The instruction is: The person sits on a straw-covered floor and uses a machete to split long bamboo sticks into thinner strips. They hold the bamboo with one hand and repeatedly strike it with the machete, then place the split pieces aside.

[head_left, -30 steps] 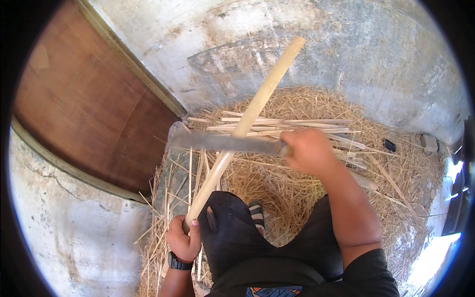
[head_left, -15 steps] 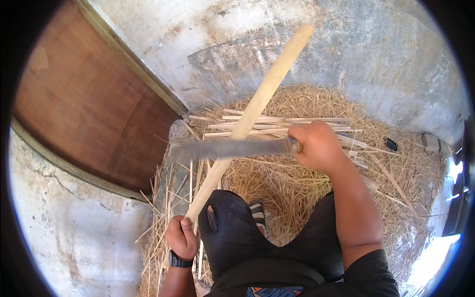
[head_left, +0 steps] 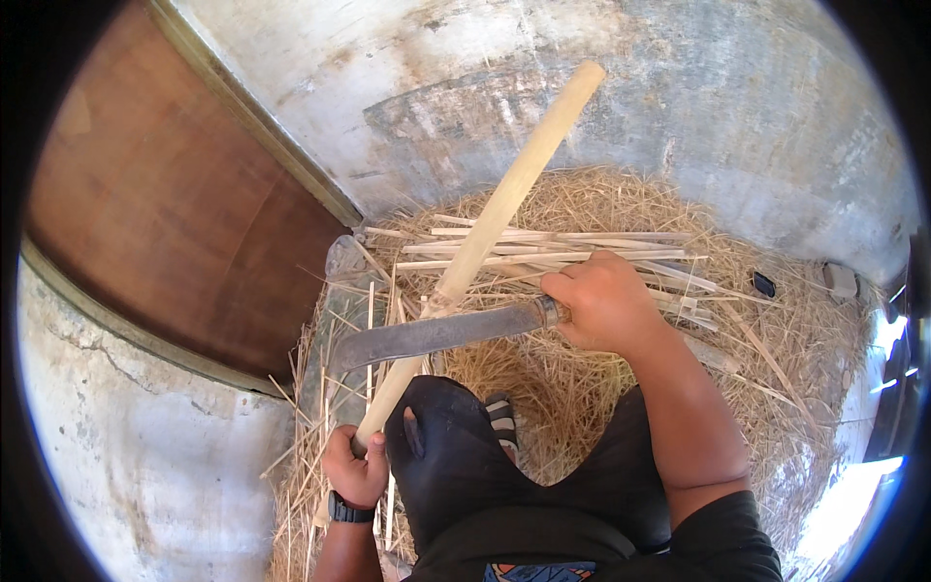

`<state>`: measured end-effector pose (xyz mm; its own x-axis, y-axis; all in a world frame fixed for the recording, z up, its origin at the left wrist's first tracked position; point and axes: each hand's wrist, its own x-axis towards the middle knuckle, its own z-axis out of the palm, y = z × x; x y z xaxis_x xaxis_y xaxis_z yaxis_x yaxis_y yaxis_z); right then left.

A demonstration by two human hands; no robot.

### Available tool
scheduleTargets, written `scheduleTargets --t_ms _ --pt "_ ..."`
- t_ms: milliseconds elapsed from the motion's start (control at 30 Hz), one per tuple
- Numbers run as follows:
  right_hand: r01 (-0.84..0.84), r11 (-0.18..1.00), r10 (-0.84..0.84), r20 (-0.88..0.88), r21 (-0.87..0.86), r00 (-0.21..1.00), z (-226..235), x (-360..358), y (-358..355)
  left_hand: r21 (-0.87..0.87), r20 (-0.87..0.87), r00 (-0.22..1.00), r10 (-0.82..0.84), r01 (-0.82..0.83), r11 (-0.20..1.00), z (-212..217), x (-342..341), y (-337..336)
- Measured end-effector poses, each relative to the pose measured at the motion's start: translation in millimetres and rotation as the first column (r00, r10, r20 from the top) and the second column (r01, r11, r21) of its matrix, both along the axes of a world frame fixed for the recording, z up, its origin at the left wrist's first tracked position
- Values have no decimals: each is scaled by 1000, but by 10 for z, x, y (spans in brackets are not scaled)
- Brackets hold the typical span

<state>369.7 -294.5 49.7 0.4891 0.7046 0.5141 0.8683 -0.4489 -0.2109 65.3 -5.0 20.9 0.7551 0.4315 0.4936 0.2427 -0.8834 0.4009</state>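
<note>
My left hand (head_left: 355,468) is closed round the near end of a long pale bamboo piece (head_left: 514,189). The bamboo slants up and away to the right, its far end raised in front of the wall, and a node shows near its middle. A machete (head_left: 436,333) is gripped by its handle in my right hand (head_left: 603,303). Its dark broad blade points left and crosses over the bamboo just below the node, above my left knee. Whether the edge touches the bamboo, I cannot tell.
Beyond the blade, several split bamboo strips (head_left: 582,236) lie on a bed of straw (head_left: 630,194). A small black object (head_left: 764,284) and a grey block (head_left: 841,280) rest at the right. A stained wall (head_left: 727,97) curves behind, with a brown wooden door (head_left: 184,213) at left.
The machete has come nearer to me along the bamboo, its tip dropping lower. The bamboo's far end has shifted slightly left and down, and the node now shows. My left hand stays nearly in place.
</note>
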Motion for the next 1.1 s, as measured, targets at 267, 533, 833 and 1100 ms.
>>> scheduleTargets --t_ms 267,533,833,1100 --pt "236 947 -183 -237 219 954 -169 385 -222 -50 -8 996 87 -87 995 -190 -263 156" --pt "-109 991 100 -114 -82 988 -207 -137 354 -257 -100 988 -117 88 962 -200 -206 62" --pt "1 998 -32 -471 -64 882 -605 221 239 -580 -322 917 -236 6 815 -248 -601 -90" --pt "-112 948 -115 -647 -298 754 -507 307 164 -668 -421 834 -355 -21 744 -383 -865 -91"
